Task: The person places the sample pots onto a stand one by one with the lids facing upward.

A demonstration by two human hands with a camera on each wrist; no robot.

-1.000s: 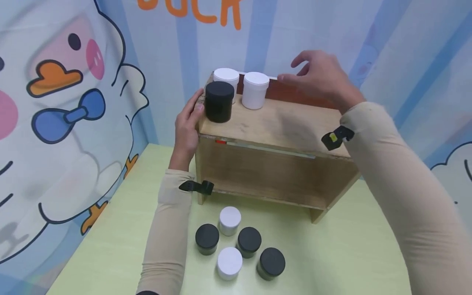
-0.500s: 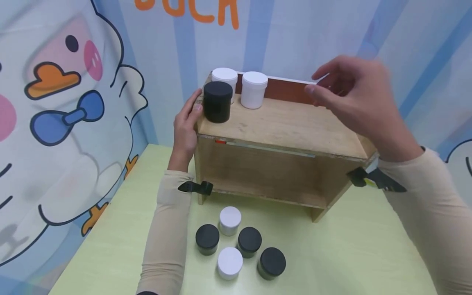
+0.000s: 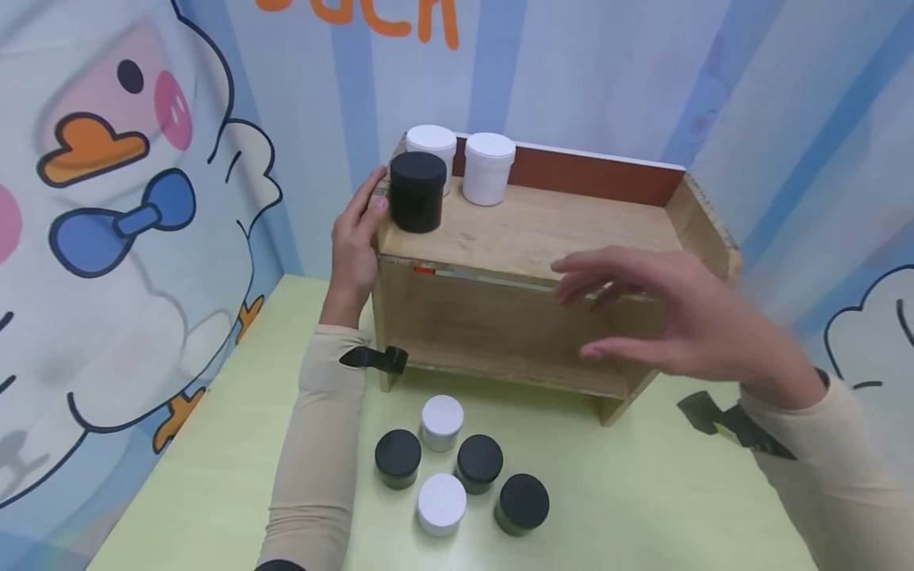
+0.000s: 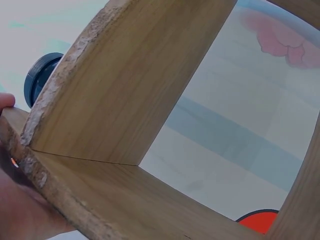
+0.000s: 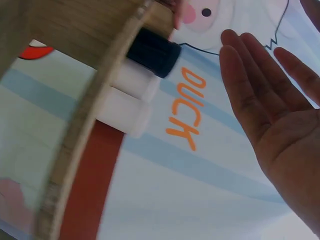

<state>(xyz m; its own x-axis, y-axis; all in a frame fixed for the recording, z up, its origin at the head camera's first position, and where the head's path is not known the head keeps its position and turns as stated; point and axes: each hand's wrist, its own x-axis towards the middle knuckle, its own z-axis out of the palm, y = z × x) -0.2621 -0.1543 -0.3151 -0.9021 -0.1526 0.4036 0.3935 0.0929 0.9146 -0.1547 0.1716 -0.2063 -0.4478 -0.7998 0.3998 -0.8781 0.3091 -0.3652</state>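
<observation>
A two-level wooden shelf (image 3: 550,226) stands on the table. My left hand (image 3: 355,250) holds its left side panel, with the thumb at the upper edge beside a black lidded jar (image 3: 416,194). Behind that jar is a white jar (image 3: 432,138), partly hidden, and to its right another white jar (image 3: 489,170). My right hand (image 3: 660,317) hangs in the air before the shelf's right half, holding nothing, its fingers extended and thumb apart. In the right wrist view the palm (image 5: 295,145) faces the camera, and the black jar (image 5: 152,51) sits near the shelf's end.
In front of the shelf, the pale green table (image 3: 628,507) bears several smaller jars, among them a white jar (image 3: 441,503) and a black jar (image 3: 523,503). A striped cloth with a duck print (image 3: 136,317) hangs behind and at the left.
My right hand has drawn back from above the shelf's top, first rightward, then down and toward me, its fingers straightening. The left hand keeps its place on the side panel; the jars stay put.
</observation>
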